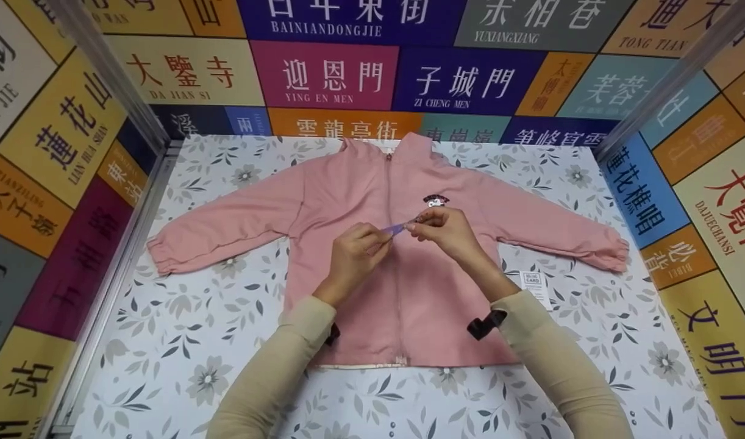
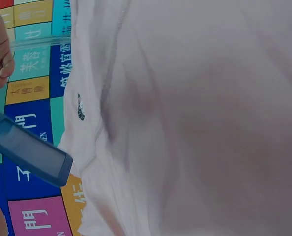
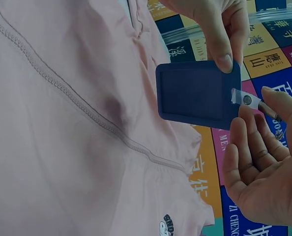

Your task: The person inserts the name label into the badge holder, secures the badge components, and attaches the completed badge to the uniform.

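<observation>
A blue badge holder [image 3: 192, 93] is held up over a pink zip jacket [image 1: 433, 299] that lies spread on the table. My left hand [image 1: 360, 253] pinches the holder along its edge, thumb on the near face in the right wrist view. At the holder's slotted end hangs a clear strap with a metal clip [image 3: 270, 112]. My right hand [image 1: 449, 231] has its thumb and fingers about that clip, fingertips close to the holder's edge. In the left wrist view the holder's window looks pale and bare.
A small white printed card [image 1: 534, 289] lies on the floral tabletop [image 1: 208, 366], right of the jacket. Printed panels [image 1: 330, 73] wall in the back and both sides. Near the jacket's chest is a dark badge print [image 1: 436, 200].
</observation>
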### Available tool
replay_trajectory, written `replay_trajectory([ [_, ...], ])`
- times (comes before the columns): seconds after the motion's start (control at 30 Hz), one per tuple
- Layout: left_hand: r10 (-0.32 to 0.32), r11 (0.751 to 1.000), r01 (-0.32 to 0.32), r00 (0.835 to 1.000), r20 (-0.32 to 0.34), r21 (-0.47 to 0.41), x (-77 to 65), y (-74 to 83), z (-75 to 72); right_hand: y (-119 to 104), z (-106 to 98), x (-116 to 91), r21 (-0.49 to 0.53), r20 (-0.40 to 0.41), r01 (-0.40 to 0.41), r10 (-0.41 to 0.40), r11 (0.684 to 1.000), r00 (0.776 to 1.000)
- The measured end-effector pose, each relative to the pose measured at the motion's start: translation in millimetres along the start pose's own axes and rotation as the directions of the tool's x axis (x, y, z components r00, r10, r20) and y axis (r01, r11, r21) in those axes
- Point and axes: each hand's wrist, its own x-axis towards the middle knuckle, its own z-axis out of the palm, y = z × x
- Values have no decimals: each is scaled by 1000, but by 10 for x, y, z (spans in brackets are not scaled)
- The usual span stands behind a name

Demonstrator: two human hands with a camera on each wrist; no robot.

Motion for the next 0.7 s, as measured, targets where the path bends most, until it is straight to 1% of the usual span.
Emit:
replay_trajectory([
  [0.1, 12, 998, -12, 1000, -1, 54, -10, 4, 8, -10, 8, -4, -29, 12, 26, -26, 999, 1000],
  [0.17, 11, 997, -12, 1000, 2, 73, -15, 6, 9, -17, 15, -8, -47, 22, 39, -38, 998, 999],
  [0.37, 6, 993, -6, 1000, -1, 116, -32, 23, 32, 237, 6, 90, -128, -7, 79, -81, 989, 997],
  [0.4, 3, 992, -2, 1000, -4, 128, -33, 27, 37, 285, 3, 105, -141, -12, 86, -88, 986, 996],
  [0.53, -24, 985, 26, 1000, -15, 169, -39, 39, 42, 300, 13, 85, -201, -2, 104, -106, 974, 994],
  [0.7, -56, 982, 60, 998, -23, 177, -48, 44, 53, 296, 24, 63, -271, -14, 127, -136, 954, 991],
])
